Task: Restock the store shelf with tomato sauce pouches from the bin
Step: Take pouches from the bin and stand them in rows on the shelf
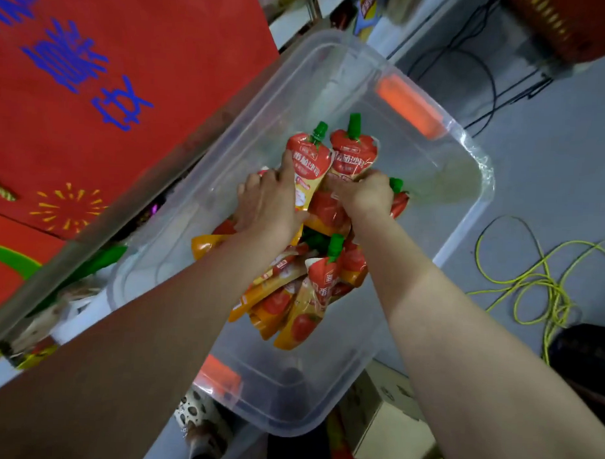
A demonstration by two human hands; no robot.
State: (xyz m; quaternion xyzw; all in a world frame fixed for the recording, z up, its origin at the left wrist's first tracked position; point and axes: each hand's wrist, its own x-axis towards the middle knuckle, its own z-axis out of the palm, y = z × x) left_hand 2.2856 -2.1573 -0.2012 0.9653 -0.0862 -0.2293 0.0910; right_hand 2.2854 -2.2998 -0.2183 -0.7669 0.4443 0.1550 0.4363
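A clear plastic bin [467, 187] with orange handle clips sits on the floor below me. Several red and orange tomato sauce pouches with green caps lie heaped in its middle [302, 298]. My left hand [271, 200] grips one pouch [308, 161] and holds it upright, thumb pressed on its front. Beside it, my right hand [364, 193] is closed on a second upright pouch [353, 152]. Both hands are inside the bin, above the heap. Another pouch [400, 198] pokes out just right of my right hand.
A red banner [110, 102] with blue characters hangs along a shelf edge at left. Yellow cable [539, 282] lies coiled on the grey floor at right, black cables run at top right. A cardboard box [390, 428] stands at the bin's near corner.
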